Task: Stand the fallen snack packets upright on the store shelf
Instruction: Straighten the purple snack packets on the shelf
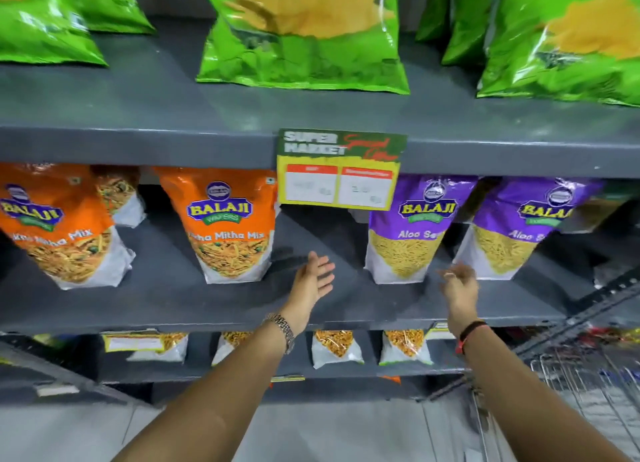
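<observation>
On the grey middle shelf (173, 299) two orange snack packets (230, 226) (59, 229) stand upright at the left and centre. Two purple snack packets (408, 229) (512, 229) stand upright at the right. My left hand (311, 281) hovers open over the bare gap between the centre orange packet and the nearer purple one, holding nothing. My right hand (459, 286) is blurred, fingers apart, just in front of the nearer purple packet's lower right corner, touching nothing that I can see.
Large green packets (304, 39) stand on the upper shelf. A yellow and green price tag (341, 170) hangs from that shelf's edge. Small packets (336, 347) line the lower shelf. A wire trolley (588, 392) stands at the lower right.
</observation>
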Available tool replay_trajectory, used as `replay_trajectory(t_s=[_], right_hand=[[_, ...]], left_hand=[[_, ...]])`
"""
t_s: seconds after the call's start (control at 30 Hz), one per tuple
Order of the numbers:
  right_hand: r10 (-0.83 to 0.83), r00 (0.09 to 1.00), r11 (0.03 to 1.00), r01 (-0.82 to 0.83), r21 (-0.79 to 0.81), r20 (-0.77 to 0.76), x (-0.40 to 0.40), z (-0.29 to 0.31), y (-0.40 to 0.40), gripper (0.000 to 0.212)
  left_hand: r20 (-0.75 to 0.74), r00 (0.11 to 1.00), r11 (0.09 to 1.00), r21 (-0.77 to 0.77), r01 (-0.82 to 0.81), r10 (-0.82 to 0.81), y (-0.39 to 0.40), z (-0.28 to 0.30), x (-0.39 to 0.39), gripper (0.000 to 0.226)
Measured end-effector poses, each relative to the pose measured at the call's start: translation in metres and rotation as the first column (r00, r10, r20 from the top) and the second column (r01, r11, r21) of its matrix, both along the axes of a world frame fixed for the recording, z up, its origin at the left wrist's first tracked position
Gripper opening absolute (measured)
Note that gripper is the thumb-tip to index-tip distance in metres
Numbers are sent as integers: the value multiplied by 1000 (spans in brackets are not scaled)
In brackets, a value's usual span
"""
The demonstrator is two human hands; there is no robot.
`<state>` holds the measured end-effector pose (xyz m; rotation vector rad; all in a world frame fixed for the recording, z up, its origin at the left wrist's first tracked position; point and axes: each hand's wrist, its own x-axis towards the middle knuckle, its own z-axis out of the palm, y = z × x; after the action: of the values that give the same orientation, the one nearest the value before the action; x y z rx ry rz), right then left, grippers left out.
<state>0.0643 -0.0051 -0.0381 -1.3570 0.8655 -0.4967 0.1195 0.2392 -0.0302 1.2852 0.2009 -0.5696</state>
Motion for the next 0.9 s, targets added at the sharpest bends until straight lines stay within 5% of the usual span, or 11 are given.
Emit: replay_trajectory(t_s=[0.07,0.2,0.33,0.5,0.9], right_hand=[[187,980,981,-190,-37,-64,5,-5,-20,41],[439,896,897,-442,-32,-69,7,-9,-39,86],[575,818,817,-574,-47,11,10,-9,-41,79],[578,815,816,-578,-27,42,12,-9,-39,62],[572,820,819,-573,33,34,21,5,-19,62]], left_hand=[[-15,1000,1000,-11,8,-8,-32,4,-4,61],[15,1000,1000,6,11,-11,-77,2,-14,65],[28,999,1000,-16,-14,15,-99,7,-24,66],[62,994,996,3,-94,94,-111,16,-25,63],[63,985,981,98,-166,161,-104,18,-22,63]])
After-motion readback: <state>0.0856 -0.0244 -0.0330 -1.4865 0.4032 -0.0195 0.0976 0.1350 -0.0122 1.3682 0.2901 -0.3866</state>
